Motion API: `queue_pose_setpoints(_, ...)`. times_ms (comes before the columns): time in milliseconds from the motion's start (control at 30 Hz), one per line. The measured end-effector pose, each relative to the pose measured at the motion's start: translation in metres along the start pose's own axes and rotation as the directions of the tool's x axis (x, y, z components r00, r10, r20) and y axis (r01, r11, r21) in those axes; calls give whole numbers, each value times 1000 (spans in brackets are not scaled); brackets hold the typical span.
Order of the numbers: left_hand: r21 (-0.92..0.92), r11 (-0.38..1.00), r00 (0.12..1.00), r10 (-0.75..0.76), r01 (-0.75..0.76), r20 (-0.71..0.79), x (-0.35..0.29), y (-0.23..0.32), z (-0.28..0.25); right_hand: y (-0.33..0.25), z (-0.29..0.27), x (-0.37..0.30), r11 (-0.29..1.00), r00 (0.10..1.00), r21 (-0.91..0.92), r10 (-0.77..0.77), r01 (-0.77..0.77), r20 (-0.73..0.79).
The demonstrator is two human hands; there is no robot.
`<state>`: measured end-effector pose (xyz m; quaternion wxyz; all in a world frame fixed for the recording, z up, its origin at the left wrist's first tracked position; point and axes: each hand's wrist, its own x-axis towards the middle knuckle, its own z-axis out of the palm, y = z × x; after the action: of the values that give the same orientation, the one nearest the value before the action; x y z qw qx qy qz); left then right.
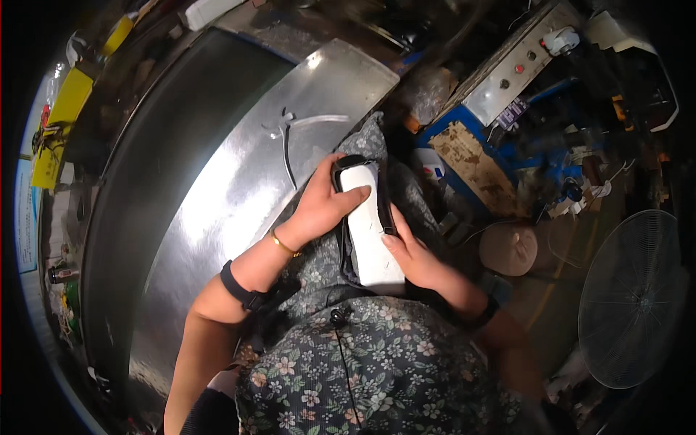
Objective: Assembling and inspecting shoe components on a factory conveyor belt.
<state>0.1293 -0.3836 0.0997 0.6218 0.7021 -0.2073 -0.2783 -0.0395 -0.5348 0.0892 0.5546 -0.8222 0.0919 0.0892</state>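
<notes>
A long white block, perhaps foam [375,250], rests lengthwise over my lap with black material [348,264] edging its sides and far end. My left hand [328,201] grips the far left part, its thumb lying across the white top. On the right side, my right hand [412,252] clasps the black edge near the middle, thumb against the white face. Fingers of both hands are partly hidden beneath the piece. Under it spreads a dark floral apron [330,355].
A shiny metal table [217,196] lies to my left, bearing thin bent strips [288,141]. Beyond it runs a dark belt [156,174]. At right are a control panel with buttons [515,72], a blue-framed machine [471,156], a pinkish round stool [509,249] and a large fan [638,301].
</notes>
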Motion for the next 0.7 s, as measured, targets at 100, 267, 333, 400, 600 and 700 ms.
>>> queue_pose_setpoints(100, -432, 874, 969, -147, 222, 200, 1, 16, -16, -3, 6, 12, 966, 998, 252, -46, 55, -41)
queue_pose_setpoints(267, 121, 968, 905, -156, 220, -397, -7, -6, -2, -42, 18, 47, 992, 989, 62, 115, -110, -96)
queue_pose_setpoints(333, 732, 642, 941, 47, 228, -334, -8, 25, -15, -57, 27, 48, 994, 990, 28, 105, -103, -98)
queue_pose_setpoints(400, 953, 288, 944, 281, 90, -174, -7, 40, -17, -75, 35, 45, 992, 984, -44, 107, -114, -141)
queue_pose_setpoints(600, 426, 904, 970, -131, 33, 203, -15, -7, -66, -36, 46, 42, 991, 967, 111, -40, 69, -252)
queue_pose_setpoints(700, 341, 939, 997, -66, 47, 45, -74, -15, -43, -18, 56, 44, 972, 948, 175, -97, 155, -303)
